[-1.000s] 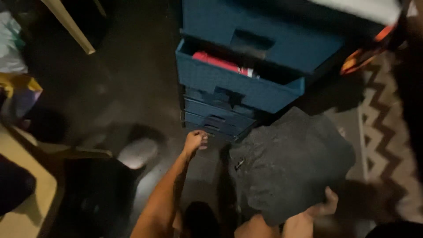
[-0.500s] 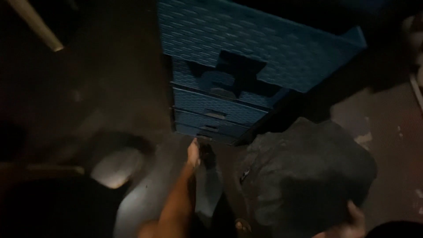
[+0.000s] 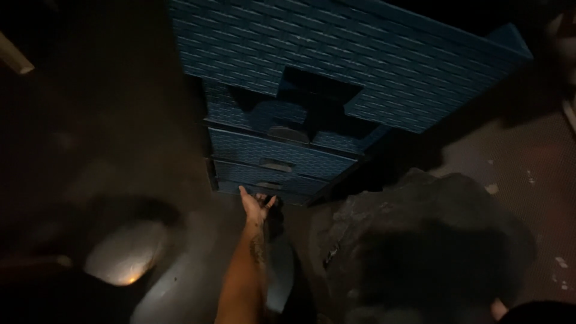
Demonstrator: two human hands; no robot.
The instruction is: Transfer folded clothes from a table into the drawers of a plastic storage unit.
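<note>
Nearest us, the folded bundle of dark grey soft cloth rides low on our right, carried from underneath by our right hand. Only a sliver of that hand shows at the bottom edge, so we cannot tell how it grips. Soft, light stuff, we'd judge, floppy unless supported flat from below.

Our left hand reaches forward, fingers loosely spread and holding nothing, touching or just short of the lowest blue drawer; it is too dim to say which. That drawer front looks like stiff plastic, and its slot handle is the place to hook fingers.

Beyond it stands the tall blue woven-pattern plastic drawer chest on the dark floor.
</note>
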